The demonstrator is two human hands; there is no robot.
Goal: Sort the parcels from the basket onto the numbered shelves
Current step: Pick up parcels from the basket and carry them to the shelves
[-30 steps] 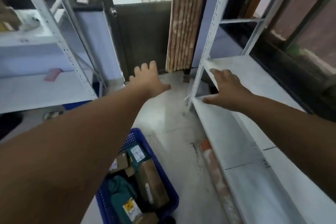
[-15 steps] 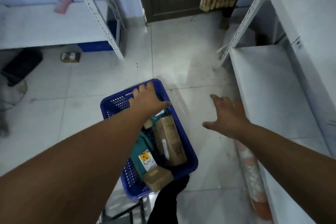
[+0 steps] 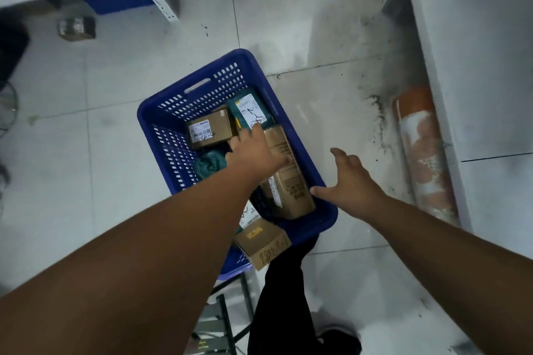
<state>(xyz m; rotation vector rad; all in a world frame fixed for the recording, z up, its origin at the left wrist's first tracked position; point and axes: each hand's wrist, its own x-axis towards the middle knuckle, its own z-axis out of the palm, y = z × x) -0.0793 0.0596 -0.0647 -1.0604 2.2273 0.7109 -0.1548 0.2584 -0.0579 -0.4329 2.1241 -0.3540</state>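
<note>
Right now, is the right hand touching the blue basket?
Cannot tell. In the head view the right hand spreads open at the blue basket rim, thumb overlapping it, but height above is unclear.

Pale grey tiled floor (image 3: 121, 170) with dark grout lines, blue perforated plastic basket (image 3: 173, 135) standing on it at centre, small shiny wrapped block (image 3: 76, 27) lying upper left, orange-and-white roll (image 3: 424, 158) lying beside white metal shelf (image 3: 476, 66) at right

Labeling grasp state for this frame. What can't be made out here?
Head view only:
- Left hand fingertips: blurred, contact with the teal parcel unclear.
- Handwritten numbers on the small box: too small.
- Parcels under the left forearm in the basket: hidden.
- Shelf numbers: none visible.
</note>
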